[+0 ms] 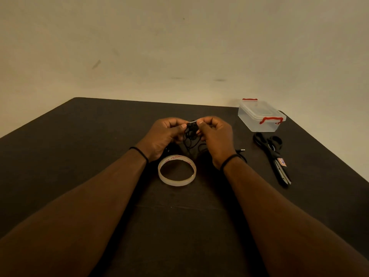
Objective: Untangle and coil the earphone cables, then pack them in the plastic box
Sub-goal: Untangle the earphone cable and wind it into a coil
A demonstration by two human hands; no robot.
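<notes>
A tangled bundle of black earphone cable (191,134) hangs between my two hands over the middle of the dark table. My left hand (163,135) pinches it from the left and my right hand (216,137) pinches it from the right, thumbs and forefingers meeting at the top of the tangle. Loose loops dangle down to the table, and the cable's jack plug (241,150) lies on the table right of my right wrist. The clear plastic box (259,116) with red latches stands shut at the back right.
A roll of clear tape (177,170) lies flat just in front of my hands. Black scissors (272,156) lie to the right, in front of the box. The dark table (79,156) ends at a pale wall behind.
</notes>
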